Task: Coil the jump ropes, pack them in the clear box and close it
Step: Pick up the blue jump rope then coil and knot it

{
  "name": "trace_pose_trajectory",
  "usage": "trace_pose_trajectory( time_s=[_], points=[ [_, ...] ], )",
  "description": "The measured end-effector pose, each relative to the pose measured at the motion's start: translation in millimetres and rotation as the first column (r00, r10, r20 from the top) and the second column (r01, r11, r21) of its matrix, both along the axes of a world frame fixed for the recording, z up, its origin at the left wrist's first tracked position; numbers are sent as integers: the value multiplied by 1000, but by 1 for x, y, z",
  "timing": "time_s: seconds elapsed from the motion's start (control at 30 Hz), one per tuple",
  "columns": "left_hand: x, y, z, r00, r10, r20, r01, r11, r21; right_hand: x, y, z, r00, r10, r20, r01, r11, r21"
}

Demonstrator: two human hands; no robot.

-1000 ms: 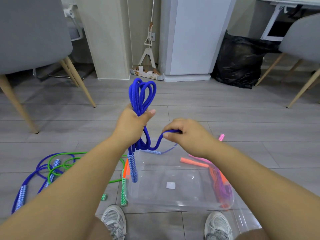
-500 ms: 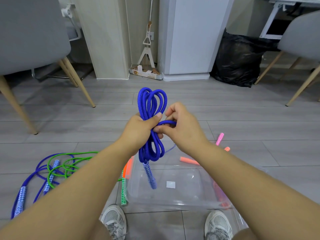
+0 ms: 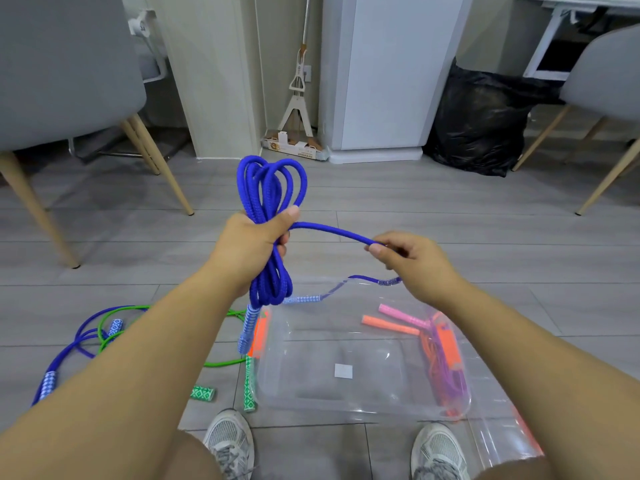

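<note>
My left hand [image 3: 250,244] grips a bundle of blue jump rope [image 3: 269,188] in its fist, loops standing above and hanging below, one patterned handle [image 3: 248,329] dangling. My right hand [image 3: 412,259] pinches the rope's free end, stretched taut to the right of the bundle, with its other handle trailing down behind it. Below on the floor lies the clear box [image 3: 349,396], open, with orange and pink ropes [image 3: 440,348] along its right side. A second blue rope [image 3: 74,348] and a green rope [image 3: 114,313] lie tangled on the floor at left.
The box's clear lid [image 3: 502,441] lies at the lower right beside my right shoe. Green handles [image 3: 202,393] rest near my left shoe. Grey chairs stand at left and right, a black bag [image 3: 481,123] and a white cabinet at the back.
My right hand came up to the bundle, then pulled away to the right, drawing the free end of the blue rope out taut. The left hand kept hold of the coils.
</note>
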State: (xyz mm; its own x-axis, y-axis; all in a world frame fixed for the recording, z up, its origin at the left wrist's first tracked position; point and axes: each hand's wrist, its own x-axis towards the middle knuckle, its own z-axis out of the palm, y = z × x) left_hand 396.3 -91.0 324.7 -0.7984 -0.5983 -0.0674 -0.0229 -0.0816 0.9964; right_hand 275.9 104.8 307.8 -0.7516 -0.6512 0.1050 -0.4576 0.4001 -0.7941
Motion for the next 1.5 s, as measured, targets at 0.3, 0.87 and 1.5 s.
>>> trace_pose_trajectory(
  time_s=[0.3,0.87,1.5],
  points=[
    [-6,23,-5,993,-110,39,111,993,-50,23,-32,15,995,72,-67,-80,989,-125],
    [2,-3,11,991,78,-106,-57,980,189,-15,13,-6,991,-102,-86,110,989,94],
    [-14,28,4,996,81,-31,-81,997,-17,41,-44,21,972,176,-155,-152,976,153]
  ],
)
